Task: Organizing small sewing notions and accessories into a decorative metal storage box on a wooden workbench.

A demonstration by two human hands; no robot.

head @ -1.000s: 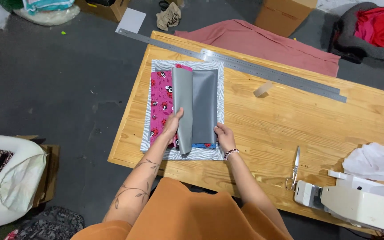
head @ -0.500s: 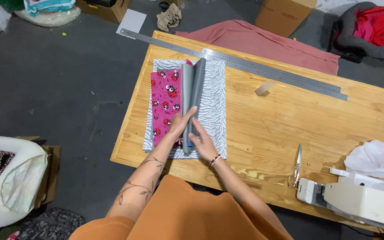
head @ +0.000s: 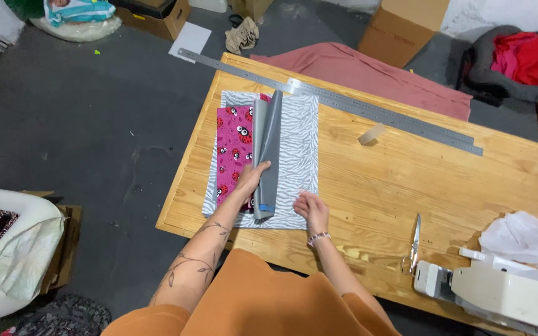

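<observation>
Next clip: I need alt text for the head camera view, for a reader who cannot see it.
Seen from above, a person's left hand holds a folded grey sheet upright over pink ladybird-print fabric and zebra-striped fabric on a wooden table, while the right hand rests open on the striped fabric. A long metal ruler, scissors and a white sewing machine share the table.

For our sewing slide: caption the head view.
Left hand turns a grey fabric piece over pink ladybird cloth; right hand on zebra-print cloth.
</observation>
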